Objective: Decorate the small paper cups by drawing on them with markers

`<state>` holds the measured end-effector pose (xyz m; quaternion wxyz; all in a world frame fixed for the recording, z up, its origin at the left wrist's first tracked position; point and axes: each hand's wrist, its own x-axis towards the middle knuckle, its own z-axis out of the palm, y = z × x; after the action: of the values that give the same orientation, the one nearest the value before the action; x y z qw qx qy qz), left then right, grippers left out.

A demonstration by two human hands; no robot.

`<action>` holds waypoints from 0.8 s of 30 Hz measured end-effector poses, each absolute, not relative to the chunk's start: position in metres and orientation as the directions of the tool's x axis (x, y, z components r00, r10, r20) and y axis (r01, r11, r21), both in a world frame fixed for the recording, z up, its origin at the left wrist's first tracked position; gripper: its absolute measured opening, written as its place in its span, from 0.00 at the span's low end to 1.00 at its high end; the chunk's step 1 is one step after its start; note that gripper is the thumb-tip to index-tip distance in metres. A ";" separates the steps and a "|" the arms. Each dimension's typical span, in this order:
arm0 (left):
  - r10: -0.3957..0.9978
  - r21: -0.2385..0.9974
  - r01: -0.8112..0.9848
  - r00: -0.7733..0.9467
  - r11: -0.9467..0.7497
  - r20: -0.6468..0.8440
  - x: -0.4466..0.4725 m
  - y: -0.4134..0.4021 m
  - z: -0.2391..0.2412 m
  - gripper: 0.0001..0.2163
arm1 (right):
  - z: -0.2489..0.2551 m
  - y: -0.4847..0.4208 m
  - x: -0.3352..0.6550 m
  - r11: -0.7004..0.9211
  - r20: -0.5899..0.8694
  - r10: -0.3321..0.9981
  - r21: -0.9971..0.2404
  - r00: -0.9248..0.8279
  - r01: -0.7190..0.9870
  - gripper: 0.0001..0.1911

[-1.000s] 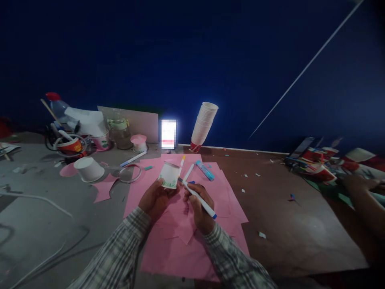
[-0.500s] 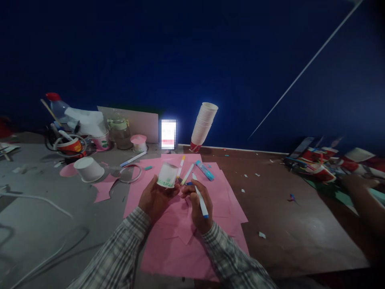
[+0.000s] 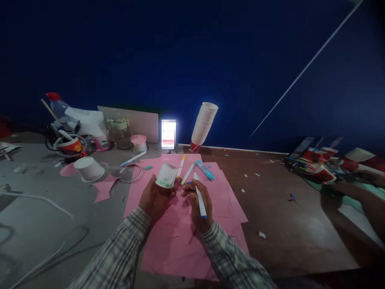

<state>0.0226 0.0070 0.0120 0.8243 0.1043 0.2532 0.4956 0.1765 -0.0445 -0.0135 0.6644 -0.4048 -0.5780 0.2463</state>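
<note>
A white paper cup (image 3: 166,175) with green drawing along its lower edge is tilted in my left hand (image 3: 153,200), whose fingers close around it. My right hand (image 3: 201,202) grips a white marker pen (image 3: 200,202) with a blue end, held a little to the right of the cup and apart from it. Beneath both hands lie pink paper sheets (image 3: 192,257). Just beyond the hands, two yellow-ended markers (image 3: 188,174) and a turquoise tube (image 3: 205,170) rest on the pink paper.
A tall leaning stack of paper cups (image 3: 205,124) stands by the wall, beside a bright blurred screen (image 3: 169,134). To the left are an overturned cup (image 3: 88,169), a tape ring (image 3: 130,173) and a glass jar (image 3: 119,132). Another person's arm (image 3: 369,202) reaches in at right.
The cup has turned slightly in my left hand, showing more green. My right hand's marker has shifted slightly. At right, the other person's arms have moved further in over the table.
</note>
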 end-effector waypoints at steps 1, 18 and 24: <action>0.871 0.424 -0.764 0.381 0.486 -0.312 0.022 0.007 0.012 0.26 | -0.014 -0.045 0.177 0.550 0.569 0.796 -0.822 0.208 0.145 0.19; 0.886 0.452 -0.763 0.370 0.462 -0.280 0.023 0.007 0.007 0.23 | -0.012 -0.046 0.177 0.567 0.593 0.784 -0.805 0.185 0.177 0.19; 0.902 0.508 -0.746 0.374 0.431 -0.216 0.029 0.004 0.005 0.19 | -0.009 -0.045 0.179 0.542 0.562 0.799 -0.827 0.212 0.149 0.18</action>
<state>0.0289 0.0040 0.0053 0.8121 0.1652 0.2360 0.5074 0.1786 -0.0446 -0.0093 0.6613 -0.4107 -0.5776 0.2457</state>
